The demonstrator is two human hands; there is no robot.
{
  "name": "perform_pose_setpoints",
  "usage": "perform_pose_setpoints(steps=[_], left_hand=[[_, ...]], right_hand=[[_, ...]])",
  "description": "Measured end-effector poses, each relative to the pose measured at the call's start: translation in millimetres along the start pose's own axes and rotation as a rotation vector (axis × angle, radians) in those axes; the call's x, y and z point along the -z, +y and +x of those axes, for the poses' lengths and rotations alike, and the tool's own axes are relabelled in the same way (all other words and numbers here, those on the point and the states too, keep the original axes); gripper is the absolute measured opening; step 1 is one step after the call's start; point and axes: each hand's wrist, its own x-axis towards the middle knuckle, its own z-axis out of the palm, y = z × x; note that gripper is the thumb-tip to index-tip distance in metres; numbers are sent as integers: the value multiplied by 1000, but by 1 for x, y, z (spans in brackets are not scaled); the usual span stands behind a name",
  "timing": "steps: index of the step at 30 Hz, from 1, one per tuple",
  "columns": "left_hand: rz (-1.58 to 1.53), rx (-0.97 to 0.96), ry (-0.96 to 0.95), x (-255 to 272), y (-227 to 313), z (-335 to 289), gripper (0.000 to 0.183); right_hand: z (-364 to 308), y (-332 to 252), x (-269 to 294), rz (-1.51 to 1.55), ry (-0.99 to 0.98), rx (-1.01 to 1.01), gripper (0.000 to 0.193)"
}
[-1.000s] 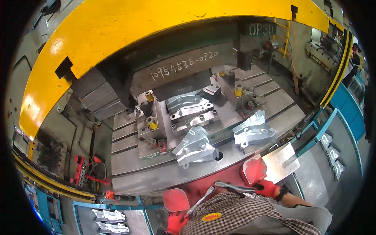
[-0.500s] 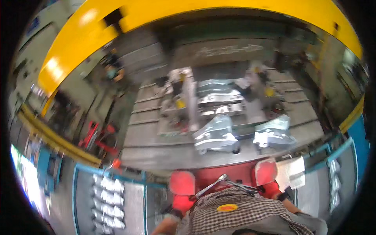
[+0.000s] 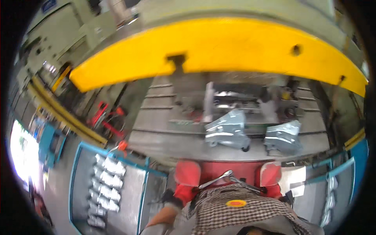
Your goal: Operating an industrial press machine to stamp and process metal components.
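My left hand [image 3: 171, 198], in a dark glove, is beside the left red guard [image 3: 187, 173] of a red control box [image 3: 223, 168]. Its fingers blur into the dark background. At the right red guard [image 3: 270, 174], my right hand [image 3: 288, 197] shows only as a dark patch, mostly covered by the checked apron [image 3: 239, 211]. A ratchet wrench [image 3: 216, 180] and a second metal tool [image 3: 246, 185] lie on the box between the guards. Ahead, two shaped sheet-metal parts, a left one [image 3: 228, 131] and a right one [image 3: 282, 137], rest on the press bed [image 3: 176, 147].
A broad yellow beam [image 3: 235, 47] spans above the bed and hides part of the die [image 3: 235, 102]. At left, a blue-framed bin [image 3: 74, 184] holds several metal parts [image 3: 107, 182]; another blue-framed bin [image 3: 344, 172] is at right. Red equipment [image 3: 105, 119] stands left of the bed.
The yellow beam has come down over the bed and covers more of the die. My left hand has moved left, out from the red guard. The view has shifted slightly.
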Motion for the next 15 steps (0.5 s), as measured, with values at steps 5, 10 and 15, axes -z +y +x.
perform_pose_setpoints(steps=[5,10,15], left_hand=[[148,-119,119,2,2,-1,34],[120,-133,38,6,3,-2,35],[-222,-220,11,43,2,-10,32]], right_hand=[[-27,5,-6,24,-63,31,33],[-31,-4,-4,15,28,36,33],[-48,-9,43,254,-150,28,39]])
